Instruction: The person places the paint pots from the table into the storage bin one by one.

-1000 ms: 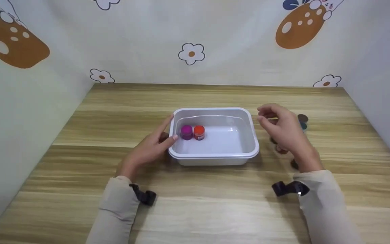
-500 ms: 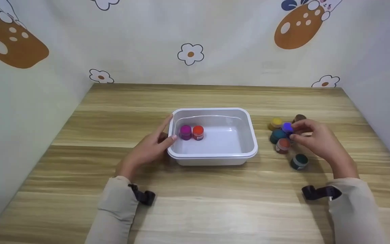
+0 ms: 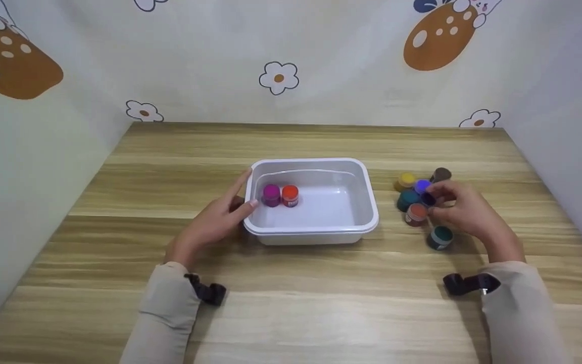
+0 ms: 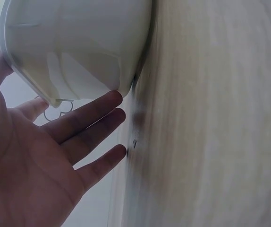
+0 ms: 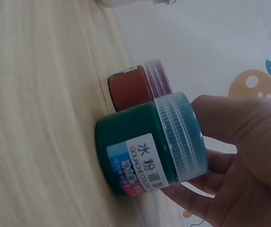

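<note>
A white plastic tub point(image 3: 316, 231) stands mid-table with a magenta paint jar point(image 3: 271, 195) and an orange-red paint jar point(image 3: 290, 196) at its left end. My left hand point(image 3: 213, 218) lies along the tub's left side, its thumb at the rim; the left wrist view has straight fingers point(image 4: 90, 120) against the outer wall. To the right, my right hand point(image 3: 465, 210) pinches a violet gouache paint jar point(image 3: 423, 186) between thumb and fingers. That jar is hidden in the right wrist view, where a green gouache jar point(image 5: 131, 132) fills the front.
Around the right hand stand a yellow jar point(image 3: 405, 182), a teal jar point(image 3: 408, 200), a reddish-brown jar point(image 3: 416, 215) and a dark brown jar point(image 3: 441, 175). The dark green jar point(image 3: 440, 237) sits nearer the front. A patterned backdrop point(image 3: 331, 76) rises behind the table.
My right hand has moved from beside the tub rightward and down to the violet jar, uncovering the jar cluster. The left hand stays at the tub. The head view has shifted slightly.
</note>
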Available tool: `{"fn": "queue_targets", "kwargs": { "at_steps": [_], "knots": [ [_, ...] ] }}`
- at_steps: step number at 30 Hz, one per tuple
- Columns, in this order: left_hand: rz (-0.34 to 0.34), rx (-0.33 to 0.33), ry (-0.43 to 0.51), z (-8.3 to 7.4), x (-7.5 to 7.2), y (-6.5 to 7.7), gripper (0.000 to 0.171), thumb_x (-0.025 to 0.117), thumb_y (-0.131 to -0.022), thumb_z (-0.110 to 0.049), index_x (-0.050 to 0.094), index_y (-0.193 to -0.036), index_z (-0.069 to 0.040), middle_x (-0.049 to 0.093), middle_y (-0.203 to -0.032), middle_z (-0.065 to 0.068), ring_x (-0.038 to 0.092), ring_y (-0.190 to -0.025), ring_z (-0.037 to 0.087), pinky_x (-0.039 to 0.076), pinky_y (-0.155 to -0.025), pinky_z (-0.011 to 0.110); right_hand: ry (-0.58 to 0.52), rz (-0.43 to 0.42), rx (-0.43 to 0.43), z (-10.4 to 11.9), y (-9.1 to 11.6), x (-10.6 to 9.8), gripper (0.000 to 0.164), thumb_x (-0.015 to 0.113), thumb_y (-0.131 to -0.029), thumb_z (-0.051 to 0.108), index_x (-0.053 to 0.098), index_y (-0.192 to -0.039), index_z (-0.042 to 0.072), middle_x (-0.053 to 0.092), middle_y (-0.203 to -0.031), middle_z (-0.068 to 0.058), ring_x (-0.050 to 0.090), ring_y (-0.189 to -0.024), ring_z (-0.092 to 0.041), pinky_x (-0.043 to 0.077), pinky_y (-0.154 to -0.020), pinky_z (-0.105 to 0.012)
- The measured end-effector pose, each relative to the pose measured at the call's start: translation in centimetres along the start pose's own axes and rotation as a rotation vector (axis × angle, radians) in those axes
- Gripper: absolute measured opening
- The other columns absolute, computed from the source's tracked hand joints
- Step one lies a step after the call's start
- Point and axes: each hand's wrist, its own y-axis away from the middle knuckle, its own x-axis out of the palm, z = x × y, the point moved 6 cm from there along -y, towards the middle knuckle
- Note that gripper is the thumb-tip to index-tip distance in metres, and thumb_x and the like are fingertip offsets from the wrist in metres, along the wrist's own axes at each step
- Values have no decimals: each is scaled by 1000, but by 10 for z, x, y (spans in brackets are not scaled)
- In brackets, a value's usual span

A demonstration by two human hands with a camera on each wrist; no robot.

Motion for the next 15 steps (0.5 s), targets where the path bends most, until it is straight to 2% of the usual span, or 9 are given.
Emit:
{"fn": "queue_targets", "kwargs": {
  "at_steps": [4,7,15],
  "knots": [
    [6,-1,-1,2,0,0,71,53,-100,-48,10,-157,-47,46,-147,19,51,-128,34,36,-110,57,-3,0,21,-1,0,1,45,68,-88,6,56,-129,-7,59,-125,-28,55,-116,-42,47,-95,-50],
    [9,-7,7,3,0,-1,70,53,-100,-49,10,-156,-49,47,-146,19,51,-128,34,35,-110,57,-4,-8,30,-1,0,1,45,68,-89,8,56,-129,-6,59,-125,-28,55,-116,-42,46,-96,-52],
    [12,23,31,1,1,-2,72,54,-101,-43,12,-158,-42,53,-140,19,54,-124,32,38,-109,54,-5,-29,40,-2,2,1,43,68,-89,8,56,-128,-5,59,-125,-28,54,-118,-43,45,-98,-53]
  ]
}}
